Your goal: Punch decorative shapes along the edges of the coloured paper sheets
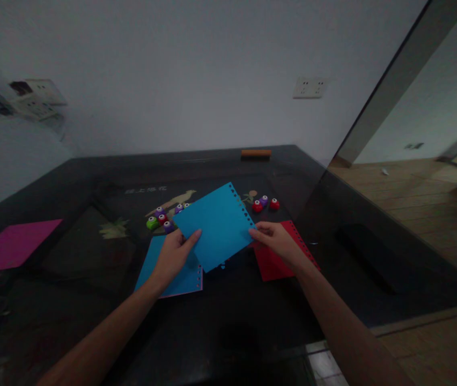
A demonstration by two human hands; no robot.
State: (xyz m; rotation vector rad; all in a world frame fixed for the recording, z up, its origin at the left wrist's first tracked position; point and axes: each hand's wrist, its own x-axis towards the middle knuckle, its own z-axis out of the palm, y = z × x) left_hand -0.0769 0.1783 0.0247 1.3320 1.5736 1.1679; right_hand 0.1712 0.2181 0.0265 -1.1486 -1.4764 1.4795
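Both hands hold one blue paper sheet above the dark table; its far right edge has a row of punched holes. My left hand grips the sheet's left corner, thumb on top. My right hand pinches its right corner. Under the left hand lies another blue sheet over a pink one. A red sheet with a punched edge lies under my right hand.
Small craft punches sit behind the sheet: a green, red and purple group at left, a red and purple group at right. A magenta sheet lies far left. An orange block rests at the table's far edge.
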